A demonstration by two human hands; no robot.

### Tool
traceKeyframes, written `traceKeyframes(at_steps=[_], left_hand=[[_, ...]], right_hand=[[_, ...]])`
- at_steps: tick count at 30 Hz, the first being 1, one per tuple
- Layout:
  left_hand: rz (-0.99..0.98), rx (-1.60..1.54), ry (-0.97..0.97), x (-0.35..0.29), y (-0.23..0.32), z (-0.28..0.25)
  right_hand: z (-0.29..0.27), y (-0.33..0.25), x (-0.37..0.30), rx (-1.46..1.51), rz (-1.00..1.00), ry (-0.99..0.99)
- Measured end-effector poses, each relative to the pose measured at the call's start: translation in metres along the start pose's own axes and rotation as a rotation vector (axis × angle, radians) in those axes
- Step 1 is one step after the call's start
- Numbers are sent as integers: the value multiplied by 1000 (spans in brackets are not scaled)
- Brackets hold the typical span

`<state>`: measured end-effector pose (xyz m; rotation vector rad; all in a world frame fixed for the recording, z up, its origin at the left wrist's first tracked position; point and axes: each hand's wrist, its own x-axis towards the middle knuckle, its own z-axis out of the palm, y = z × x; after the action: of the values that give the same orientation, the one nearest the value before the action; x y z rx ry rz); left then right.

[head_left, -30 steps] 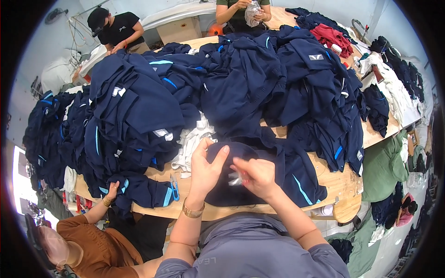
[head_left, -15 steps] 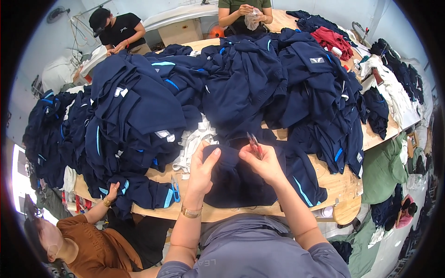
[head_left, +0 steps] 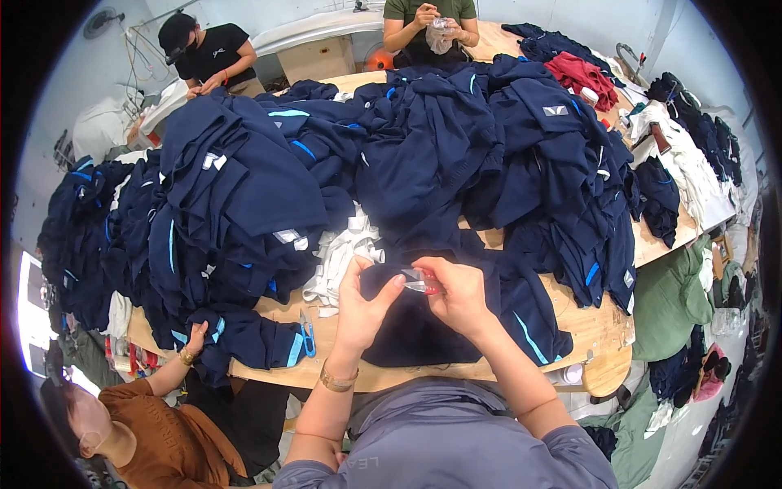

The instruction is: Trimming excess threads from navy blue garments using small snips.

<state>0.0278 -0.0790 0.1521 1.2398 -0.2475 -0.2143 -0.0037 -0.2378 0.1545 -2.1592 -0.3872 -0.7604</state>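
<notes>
My left hand (head_left: 364,301) pinches the edge of a dark navy garment (head_left: 423,338) in front of me, thumb on top. My right hand (head_left: 458,295) is closed around red-handled thread snips (head_left: 417,282), whose blades point left at the pinched cloth beside my left thumb. Whether the blades touch a thread is too small to tell. The garment hangs down from my hands over the table's near edge, and a light blue stripe (head_left: 531,338) shows on navy cloth to the right.
Large heaps of navy garments (head_left: 244,175) cover the table (head_left: 586,322). White cloth strips (head_left: 340,265) lie left of my hands. Blue-handled snips (head_left: 308,336) rest near a co-worker's hand (head_left: 195,338) at the left. Two more people work across the table. Red cloth (head_left: 582,80) lies far right.
My right hand has turned the snips from pointing up to pointing left and brought them to the cloth at my left hand. The garment's held edge has shifted slightly.
</notes>
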Motion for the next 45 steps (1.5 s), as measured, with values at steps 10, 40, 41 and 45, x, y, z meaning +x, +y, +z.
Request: traceKeyframes(at_steps=[10,40,41,45], left_hand=[[-35,-83,31,2,8,5],[-109,-30,-110,4,19,7],[-117,-46,-117,4,20,7],[-132,-79,-104,2,20,6]], right_hand=[[2,10,-5,837,489,79],[-14,7,-17,-6,161,24],[-13,7,-17,-78,120,30],[-15,8,-15,-200,42,12]])
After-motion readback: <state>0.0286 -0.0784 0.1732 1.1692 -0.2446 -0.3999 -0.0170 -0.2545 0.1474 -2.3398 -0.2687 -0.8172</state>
